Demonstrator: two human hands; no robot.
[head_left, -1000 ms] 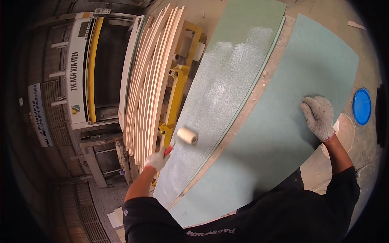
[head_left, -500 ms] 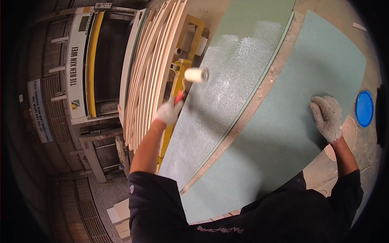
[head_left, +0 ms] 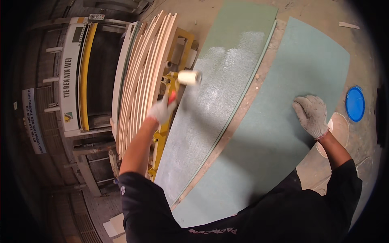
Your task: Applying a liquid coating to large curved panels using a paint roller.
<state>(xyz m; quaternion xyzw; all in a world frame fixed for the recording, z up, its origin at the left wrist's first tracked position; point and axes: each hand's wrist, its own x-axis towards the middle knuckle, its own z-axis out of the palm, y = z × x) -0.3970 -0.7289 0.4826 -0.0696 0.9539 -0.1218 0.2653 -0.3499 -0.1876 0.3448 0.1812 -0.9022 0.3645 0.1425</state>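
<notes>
My left hand [head_left: 163, 111], in a pale knit glove, is closed around the red handle of a paint roller [head_left: 189, 77]. The cream roller sleeve is over the left edge of a long green board [head_left: 243, 18], apparently raised a little; contact cannot be made out. A wet whitish coating [head_left: 214, 93] covers much of that board, while its far end is bare green. My gloved right hand [head_left: 311, 116] lies on a second, uncoated green board [head_left: 279, 97] near its right edge, fingers extended and holding nothing.
Wooden strips [head_left: 139, 77] are stacked on the left beside a yellow metal frame [head_left: 160, 143]. Behind them stands a white and yellow machine [head_left: 75, 81]. On the floor at right are a blue lid [head_left: 355, 103] and a pale round thing [head_left: 337, 131]. A brown strip [head_left: 243, 117] separates the boards.
The whole view has shifted, so the scene sits farther left and lower. Relative to the coated board, the roller has moved slightly toward the far end. My right hand stays on its board.
</notes>
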